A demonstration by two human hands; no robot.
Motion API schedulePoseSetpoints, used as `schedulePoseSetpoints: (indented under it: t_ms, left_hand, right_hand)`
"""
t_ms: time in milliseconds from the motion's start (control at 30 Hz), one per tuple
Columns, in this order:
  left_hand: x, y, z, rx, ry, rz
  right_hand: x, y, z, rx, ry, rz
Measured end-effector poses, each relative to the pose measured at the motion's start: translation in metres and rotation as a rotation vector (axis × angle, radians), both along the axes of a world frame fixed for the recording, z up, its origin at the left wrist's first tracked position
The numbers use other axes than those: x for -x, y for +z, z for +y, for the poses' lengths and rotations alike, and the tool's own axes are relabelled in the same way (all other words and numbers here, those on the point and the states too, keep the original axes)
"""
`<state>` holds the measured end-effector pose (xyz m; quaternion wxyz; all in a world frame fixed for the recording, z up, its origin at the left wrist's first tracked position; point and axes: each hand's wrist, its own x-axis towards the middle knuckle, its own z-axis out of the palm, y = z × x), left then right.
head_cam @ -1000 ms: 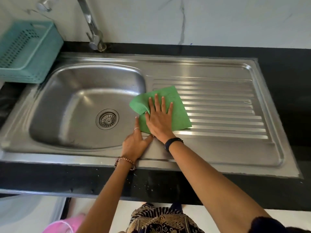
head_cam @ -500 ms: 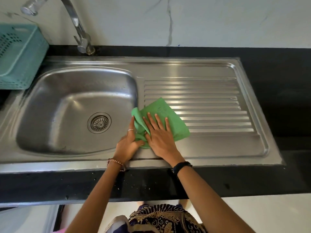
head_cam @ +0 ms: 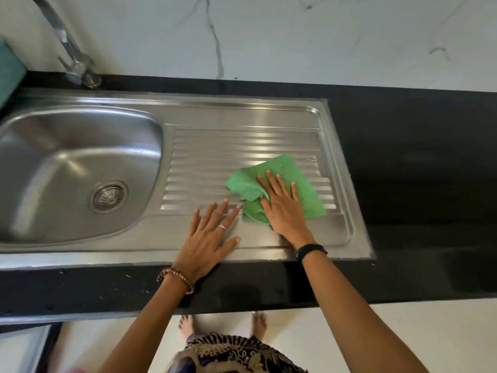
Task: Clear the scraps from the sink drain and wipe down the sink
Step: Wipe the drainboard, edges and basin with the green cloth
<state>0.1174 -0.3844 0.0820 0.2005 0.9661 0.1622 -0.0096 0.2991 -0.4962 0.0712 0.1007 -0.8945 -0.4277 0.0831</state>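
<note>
1. Right hand [head_cam: 282, 208] lies flat on green cloth [head_cam: 304, 189], fingers straight and spread, palm pressing down; nothing is curled round the cloth.
2. Cloth sits on the ribbed drainboard [head_cam: 242, 146] of the steel sink [head_cam: 242, 109], toward its right end; left part is bunched and folded under the thumb side, right part lies flat.
3. Left hand [head_cam: 209, 238] rests flat on bare steel just left of the cloth, fingers straight and spread, holding nothing. Fingertips reach the lowest ribs; index tip is just beside the cloth's bunched edge, contact cannot be told.
4. Ring on one left finger, bead bracelet [head_cam: 177, 278] on left wrist, black band [head_cam: 310, 250] on right wrist.
5. Basin [head_cam: 67, 162] is left of the drainboard, well apart from both hands; round drain strainer [head_cam: 108, 196] is in its floor. Whether scraps lie in the strainer cannot be told.
6. Faucet [head_cam: 70, 55] stands at back left on the black surface [head_cam: 416, 157]; teal edge of a basket [head_cam: 9, 71] shows at far left.
7. White marble-look wall [head_cam: 295, 36] rises behind. Person's patterned garment and bare feet show below the surface edge.
</note>
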Motion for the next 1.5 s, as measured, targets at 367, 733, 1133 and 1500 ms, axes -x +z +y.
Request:
schedulePoseSetpoints:
  t_ms: [367, 733, 1133, 1500]
  left_hand:
    - [-0.018, 0.000, -0.036, -0.031, -0.019, 0.091]
    - [-0.019, -0.005, -0.034, -0.015, -0.028, 0.088]
    - [0.053, 0.003, 0.035, -0.011, 0.222, 0.063]
    - [0.081, 0.012, 0.076, 0.127, 0.469, -0.030]
  right_hand:
    - [-0.038, 0.012, -0.087, 0.039, -0.136, 0.127]
    - [-0.045, 0.007, -0.080, 0.138, -0.205, 0.056]
    - [-0.007, 0.009, -0.090, 0.200, -0.198, 0.144]
    - [0.103, 0.010, 0.066, 0.111, 0.038, 0.101]
